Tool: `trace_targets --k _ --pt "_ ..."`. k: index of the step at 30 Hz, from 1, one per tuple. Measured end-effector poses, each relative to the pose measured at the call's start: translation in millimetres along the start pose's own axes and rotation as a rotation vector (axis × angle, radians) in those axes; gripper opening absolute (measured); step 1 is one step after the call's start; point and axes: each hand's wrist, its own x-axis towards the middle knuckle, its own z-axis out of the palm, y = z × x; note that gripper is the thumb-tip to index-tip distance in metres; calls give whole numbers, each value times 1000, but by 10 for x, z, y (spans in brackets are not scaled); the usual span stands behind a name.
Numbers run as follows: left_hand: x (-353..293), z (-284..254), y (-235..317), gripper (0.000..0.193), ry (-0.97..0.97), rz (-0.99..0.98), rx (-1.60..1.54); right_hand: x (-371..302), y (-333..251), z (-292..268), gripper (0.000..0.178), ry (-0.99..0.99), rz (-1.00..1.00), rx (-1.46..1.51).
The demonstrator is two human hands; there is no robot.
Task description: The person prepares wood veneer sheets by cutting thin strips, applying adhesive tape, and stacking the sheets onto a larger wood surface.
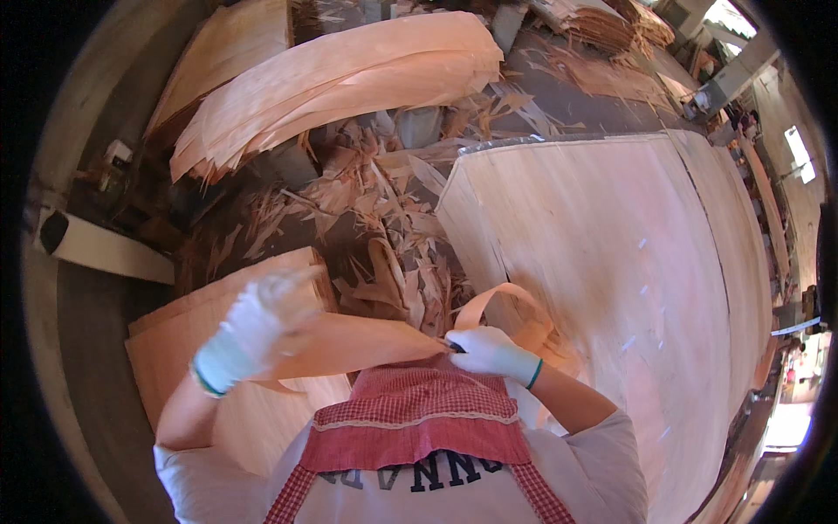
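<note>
A strip of thin wood veneer (358,343) stretches across in front of my apron, narrowing toward my right hand (491,352). That hand wears a white glove and is closed, with a small dark object (453,347) showing at its fingers; its exact kind is too small to tell. Beyond the right wrist, a narrow veneer ribbon (502,295) curls up in a loop. My left hand (257,323), also gloved, is raised over the left end of the strip. Motion smears its fingers, so its hold is unclear. Beneath it lies a stack of veneer sheets (161,358).
A large pale board stack (602,262) fills the right side. Farther off, a bowed pile of veneer sheets (349,83) rests on concrete blocks (421,127). Torn veneer scraps (384,183) litter the floor. A white beam-like piece (109,249) juts out at left.
</note>
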Motion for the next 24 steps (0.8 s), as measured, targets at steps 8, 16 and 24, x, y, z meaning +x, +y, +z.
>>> trace_targets --k 8,16,24 --pt "1786 1363 -213 48 -149 8 -470 533 -89 -1123 32 246 97 379" --pt "4421 1263 -1303 21 347 302 30 1618 1189 -2080 22 917 260 1050" --pt "6187 2242 -2075 9 -209 166 240 2875 2714 -2287 42 828 853 131"
